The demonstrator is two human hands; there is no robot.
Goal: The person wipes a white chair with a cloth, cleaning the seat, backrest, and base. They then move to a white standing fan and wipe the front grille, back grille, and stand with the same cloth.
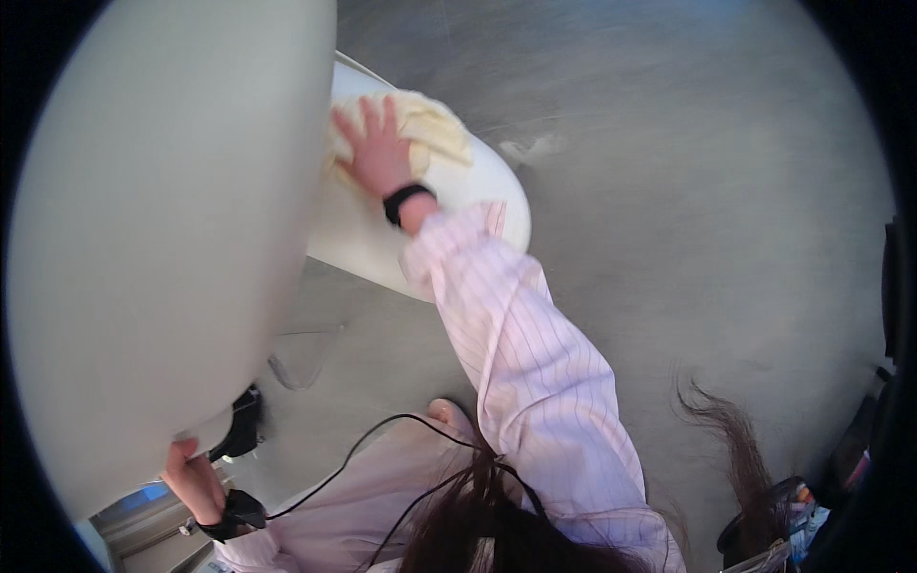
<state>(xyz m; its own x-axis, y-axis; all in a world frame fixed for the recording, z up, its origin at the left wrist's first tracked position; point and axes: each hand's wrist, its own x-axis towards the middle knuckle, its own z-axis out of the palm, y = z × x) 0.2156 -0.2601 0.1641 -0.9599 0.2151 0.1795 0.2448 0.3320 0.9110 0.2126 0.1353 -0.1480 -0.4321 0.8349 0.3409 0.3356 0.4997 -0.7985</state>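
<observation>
A large smooth white panel, apparently a chair's backrest [165,236], fills the left side close to the camera. Beyond it the rounded white seat [487,193] shows, partly hidden by the panel. On the seat lies a pale yellow cloth [437,129], rumpled at its right side. My right hand [380,154] is pressed flat on this cloth, palm down and fingers spread, slightly blurred. At lower left, my left hand [190,476] grips the panel's near edge, most of its fingertips hidden.
Grey floor [680,236] surrounds the seat. A thin black cable [372,440] runs across my body from my left wristband. At lower right stands a dark-rimmed container [731,533] with assorted items. A black object [247,422] sits beside the panel's lower edge.
</observation>
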